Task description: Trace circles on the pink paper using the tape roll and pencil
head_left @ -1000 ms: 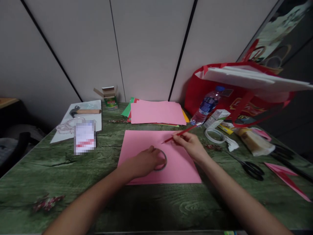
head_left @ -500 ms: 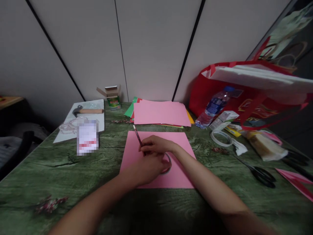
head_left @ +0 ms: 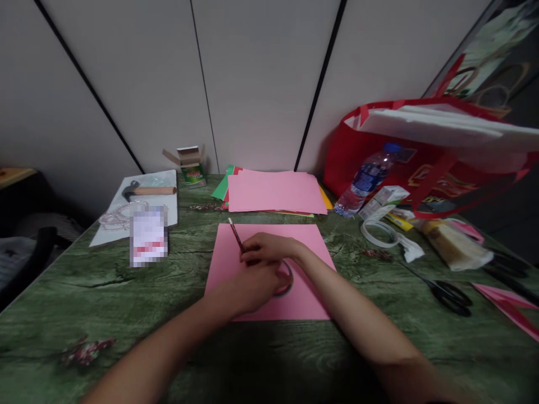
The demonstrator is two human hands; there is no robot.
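A pink sheet of paper (head_left: 311, 303) lies flat in front of me. My right hand (head_left: 269, 247) reaches across it, fingers pinched around a pencil (head_left: 236, 231) whose upper end leans up and to the left. The pencil's tip is hidden behind my hands. Nearer to me, my left hand (head_left: 255, 286) holds a round, ring-like object (head_left: 291, 283) down on the sheet. Only the ring's right side shows, with pink paper visible inside it. My left fingers are partly hidden, and the two hands overlap in view.
Behind the sheet lies a stack of coloured paper (head_left: 275, 191). On the right are a water bottle (head_left: 366, 179), a red bag (head_left: 349, 140), a tape roll (head_left: 379, 233) and scissors (head_left: 448, 294). A hammer (head_left: 154, 191) and a small open box (head_left: 192, 171) stand left.
The view has shifted slightly, so everything sits a little further left and higher. Both hands keep nearly the same place, holding the pencil and the ring.
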